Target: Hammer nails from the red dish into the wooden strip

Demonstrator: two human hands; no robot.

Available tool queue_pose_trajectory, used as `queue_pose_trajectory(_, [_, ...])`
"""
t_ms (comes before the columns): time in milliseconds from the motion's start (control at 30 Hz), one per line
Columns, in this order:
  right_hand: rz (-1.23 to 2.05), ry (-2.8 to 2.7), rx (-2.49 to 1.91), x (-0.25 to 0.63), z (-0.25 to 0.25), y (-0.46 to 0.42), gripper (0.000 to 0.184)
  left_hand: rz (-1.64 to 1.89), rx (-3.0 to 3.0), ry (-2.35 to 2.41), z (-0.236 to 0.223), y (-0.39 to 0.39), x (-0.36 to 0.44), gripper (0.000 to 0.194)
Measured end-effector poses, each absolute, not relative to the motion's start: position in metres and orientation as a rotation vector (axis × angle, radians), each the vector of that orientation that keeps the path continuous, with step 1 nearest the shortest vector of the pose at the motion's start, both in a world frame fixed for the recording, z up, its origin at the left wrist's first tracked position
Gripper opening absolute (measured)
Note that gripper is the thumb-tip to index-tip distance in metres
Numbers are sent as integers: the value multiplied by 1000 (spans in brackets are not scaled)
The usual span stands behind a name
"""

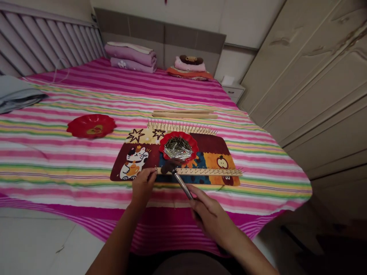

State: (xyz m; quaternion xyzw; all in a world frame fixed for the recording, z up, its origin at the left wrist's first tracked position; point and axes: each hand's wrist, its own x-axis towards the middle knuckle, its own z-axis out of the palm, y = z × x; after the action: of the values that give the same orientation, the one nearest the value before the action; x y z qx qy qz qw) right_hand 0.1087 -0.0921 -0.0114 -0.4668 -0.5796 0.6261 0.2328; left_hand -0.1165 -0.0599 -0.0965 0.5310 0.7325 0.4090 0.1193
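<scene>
Gripping the hammer [182, 184] by its handle, fingers wrapped, in the right hand [210, 214]; thumb and fingertips of the left hand [142, 185] closed at the left end of a nail-studded wooden strip [200, 172], any nail between them too small to confirm. Best struck squarely with light taps, fingertips clear, strip flat. Counted outward: one hammer, one such strip, one mat [212, 143] beneath, one scalloped red bowl [195, 147] of uncountable loose nails [179, 149], one red dish [83, 124], another studded strip [210, 132], at least two plain strips [183, 114] beyond.
</scene>
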Motion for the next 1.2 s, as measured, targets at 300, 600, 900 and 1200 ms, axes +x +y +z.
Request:
queue_pose_trajectory(300, [1271,-2088,-1190,76,-11,-78,39,1239,1578,2136,-103,-61,-118,15])
queue_pose_trajectory(600, [1185,-2074,-1249,134,-23,-105,42,1396,1530,2066,-106,-56,-119,20])
queue_pose_trajectory(900, [680,-2248,-1548,233,-124,-144,38,1409,1310,2128,-105,-78,-120,34])
queue_pose_trajectory(1200, [440,-2373,-1578,247,-133,-161,30,1165,1658,2128,-163,-115,-121,32])
